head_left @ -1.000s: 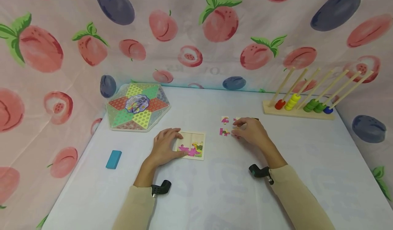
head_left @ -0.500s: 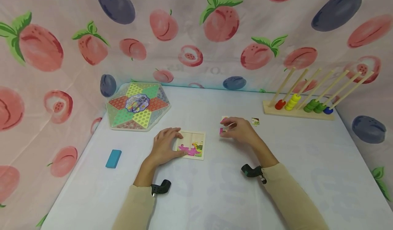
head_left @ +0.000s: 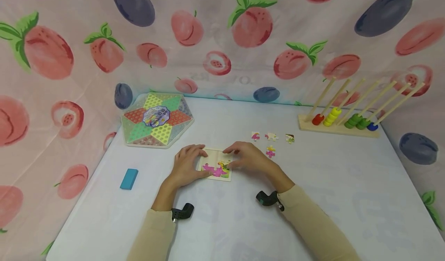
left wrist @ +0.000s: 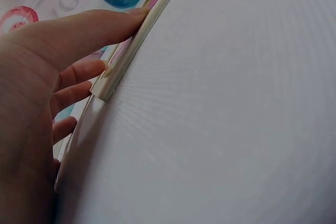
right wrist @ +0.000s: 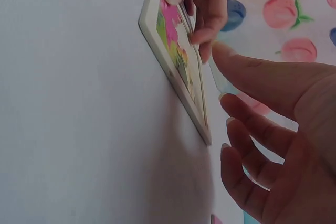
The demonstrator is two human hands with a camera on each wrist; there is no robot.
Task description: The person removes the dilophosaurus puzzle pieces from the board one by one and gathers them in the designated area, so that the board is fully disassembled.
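A small square wooden puzzle tray (head_left: 214, 155) lies on the white table, with pink and green dinosaur pieces (head_left: 217, 171) fitted in its lower part and bare wood above. My left hand (head_left: 186, 167) grips the tray's left side, thumb on the near edge and fingers at the far-left corner. Over the tray's right side, my right hand (head_left: 248, 157) pinches a puzzle piece (right wrist: 218, 77) between thumb and index finger, mostly hidden by the fingers in the head view. Several loose puzzle pieces (head_left: 270, 151) lie to the right, beyond the right hand.
A hexagonal Chinese checkers board (head_left: 156, 120) lies at the back left. A blue block (head_left: 129, 179) sits left of the left hand. At the back right stands a wooden peg rack (head_left: 338, 128) with coloured beads. A fruit-print cloth (head_left: 215, 33) hangs behind the table.
My right hand reached the loose pieces, took the pink one at the near left of the group, and moved left over the tray. My left hand has stayed in place.
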